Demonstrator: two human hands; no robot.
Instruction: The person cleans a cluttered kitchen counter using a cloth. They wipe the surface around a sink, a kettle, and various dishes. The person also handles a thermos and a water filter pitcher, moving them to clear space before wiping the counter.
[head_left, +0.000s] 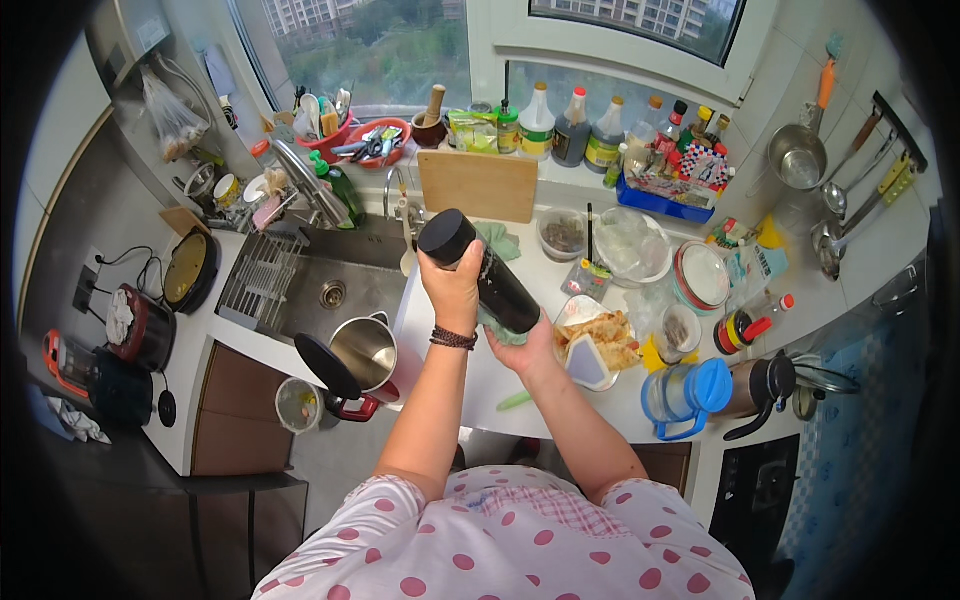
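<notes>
A black vacuum flask (504, 289) with a black cap slants across the middle of the view above the counter. Near its capped end, my left hand (454, 289) is wrapped around it. My right hand (525, 346) supports the lower end, with a pale green cloth (506, 334) against the palm. More green cloth (501, 238) shows behind the flask; whether it is the same piece I cannot tell. Left of my forearm is an electric kettle (365, 351), its black lid raised and its steel inside visible. A plate of browned flatbread (604, 334) lies to the right.
A steel sink (352, 281) with a drying rack (262, 277) lies left. A cutting board (478, 186) leans at the back, near several sauce bottles (574, 131). At right stand a blue-lidded pitcher (686, 394) and a brown jug (750, 386). A bin (300, 405) sits below.
</notes>
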